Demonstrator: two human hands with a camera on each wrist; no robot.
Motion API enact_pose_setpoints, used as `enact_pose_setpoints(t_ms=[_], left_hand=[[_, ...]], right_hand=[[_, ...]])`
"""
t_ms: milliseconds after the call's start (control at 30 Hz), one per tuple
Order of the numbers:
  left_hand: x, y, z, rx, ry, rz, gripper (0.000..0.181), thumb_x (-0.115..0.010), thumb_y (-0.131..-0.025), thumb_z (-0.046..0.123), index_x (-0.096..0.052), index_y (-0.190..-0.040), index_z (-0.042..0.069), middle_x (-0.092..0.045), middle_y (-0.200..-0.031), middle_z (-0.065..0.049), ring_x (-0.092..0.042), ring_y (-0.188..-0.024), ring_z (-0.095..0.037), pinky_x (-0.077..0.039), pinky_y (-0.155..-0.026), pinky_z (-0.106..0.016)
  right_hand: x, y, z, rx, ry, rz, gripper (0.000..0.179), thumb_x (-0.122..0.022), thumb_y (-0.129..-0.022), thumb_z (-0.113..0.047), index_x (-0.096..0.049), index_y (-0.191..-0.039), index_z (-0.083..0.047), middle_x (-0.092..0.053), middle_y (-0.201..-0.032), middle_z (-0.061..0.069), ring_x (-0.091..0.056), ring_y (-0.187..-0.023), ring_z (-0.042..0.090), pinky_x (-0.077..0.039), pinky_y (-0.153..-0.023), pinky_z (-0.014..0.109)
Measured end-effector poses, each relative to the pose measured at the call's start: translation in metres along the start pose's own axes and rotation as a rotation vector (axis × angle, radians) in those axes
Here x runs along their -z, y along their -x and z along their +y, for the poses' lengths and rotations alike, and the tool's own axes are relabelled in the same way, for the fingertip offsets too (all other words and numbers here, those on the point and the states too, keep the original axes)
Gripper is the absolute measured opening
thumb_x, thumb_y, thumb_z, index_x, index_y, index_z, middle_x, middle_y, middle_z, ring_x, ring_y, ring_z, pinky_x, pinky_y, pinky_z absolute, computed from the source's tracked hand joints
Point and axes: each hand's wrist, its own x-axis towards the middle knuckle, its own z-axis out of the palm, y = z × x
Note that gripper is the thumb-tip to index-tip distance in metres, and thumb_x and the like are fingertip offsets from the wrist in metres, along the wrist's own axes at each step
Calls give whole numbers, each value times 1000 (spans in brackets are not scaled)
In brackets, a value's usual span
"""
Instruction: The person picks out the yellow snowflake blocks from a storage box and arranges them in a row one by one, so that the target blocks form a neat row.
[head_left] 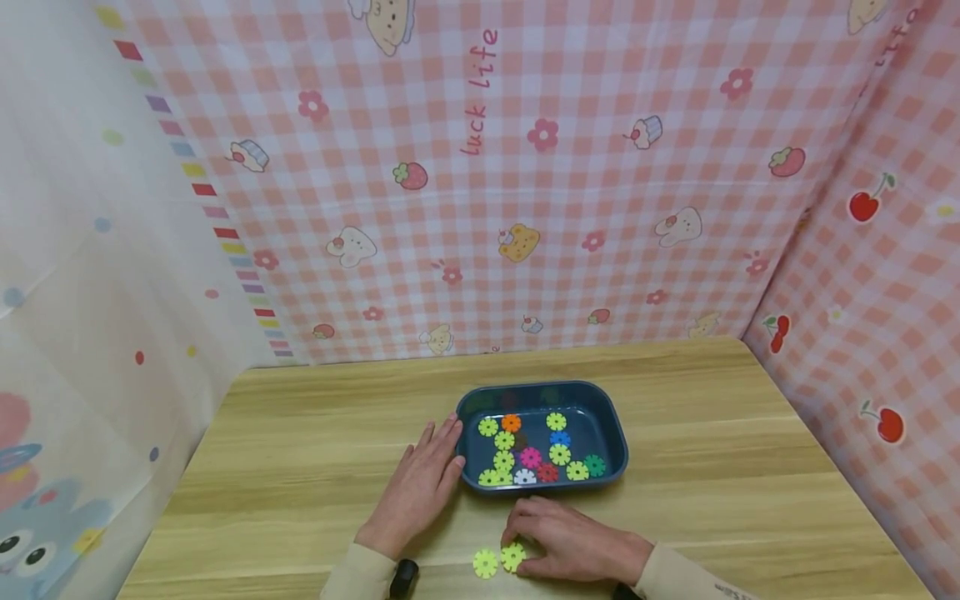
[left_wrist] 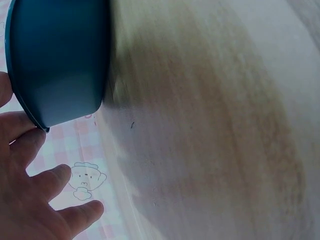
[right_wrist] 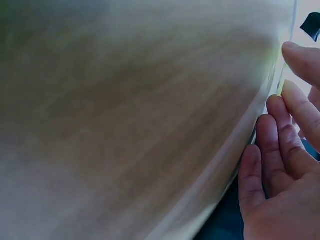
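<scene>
A dark blue tray (head_left: 617, 433) stands on the table with notched plastic discs in it, several of them yellow-green. My left hand (head_left: 422, 477) rests at the tray's left end, fingers extended. The left wrist view shows fingertips (left_wrist: 31, 137) touching the tray's rim. In front of the tray, my right hand (head_left: 567, 542) holds a yellow-green notched disc (head_left: 513, 557) between thumb and index finger, at the table surface. Just left of it lies another yellow-green disc (head_left: 485, 564). In the right wrist view the right hand (right_wrist: 285, 150) has its fingers bent, and the disc is barely visible.
Inside the tray are also an orange disc (head_left: 511, 423), a blue disc (head_left: 560, 438), a pink disc (head_left: 531, 457) and a green disc (head_left: 594, 465). The wood-grain table (head_left: 315, 442) meets a pink checked cloth (head_left: 420, 275) at the back and cloths on both sides.
</scene>
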Motion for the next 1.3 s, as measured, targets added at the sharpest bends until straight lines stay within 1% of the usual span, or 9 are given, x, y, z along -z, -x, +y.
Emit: enact_pose_setpoints(t_ms=[167, 367, 633, 867, 1067, 1200, 1300], left_hand=[[0, 1, 1, 4, 6, 1, 54, -45, -112, 31, -40, -160, 8, -33, -167, -6, -30, -152, -42, -32, -114, -70], [-1, 1, 1, 15, 9, -14, 54, -44, -112, 34, -39, -160, 9, -32, -168, -5, -29, -152, -41, -31, -114, -70], [0, 1, -1, 17, 9, -6, 55, -43, -112, 33, -38, -161, 9, -32, -168, -5, -30, -152, -41, -31, -114, -70], [0, -1, 0, 14, 15, -12, 54, -44, -112, 33, -38, -161, 9, -31, -168, -4, -29, -152, -41, -31, -114, -71], [0, 0, 1, 22, 18, -9, 54, -45, -112, 32, -38, -161, 9, -31, -168, -5, -29, -152, -40, -31, -114, -70], [0, 0, 1, 23, 27, -9, 54, -45, -112, 32, -38, -161, 9, -31, -168, -5, -29, -153, -40, -30, -115, -71], [-1, -1, 0, 19, 29, -15, 54, -46, -112, 32, -38, -161, 9, -32, -168, -5, -29, -153, -41, -30, -114, -71]], right_hand=[[1, -1, -2, -23, -3, -24, 25, -76, -96, -33, -72, -120, -24, -58, -115, -18, -53, -107, -1, -51, -98, 27], [2, -1, -2, -39, 0, -38, 25, -77, -95, -33, -72, -119, -26, -58, -116, -17, -53, -107, -1, -51, -99, 28], [1, -3, -1, -15, 23, -19, 25, -77, -95, -31, -72, -119, -25, -57, -116, -16, -52, -106, 0, -50, -96, 25], [4, -2, -4, -65, -2, -45, 26, -78, -94, -31, -72, -119, -26, -56, -116, -16, -52, -105, 0, -51, -97, 26], [6, -2, -7, -80, -27, -62, 29, -79, -93, -31, -72, -121, -27, -56, -117, -17, -51, -105, -1, -51, -97, 26], [8, 0, -9, -80, -25, -74, 34, -80, -92, -33, -72, -124, -25, -57, -118, -17, -50, -105, -1, -51, -96, 25], [13, 3, -13, -56, -21, -55, 36, -80, -93, -34, -71, -125, -23, -59, -119, -16, -52, -106, 0, -51, -96, 25]])
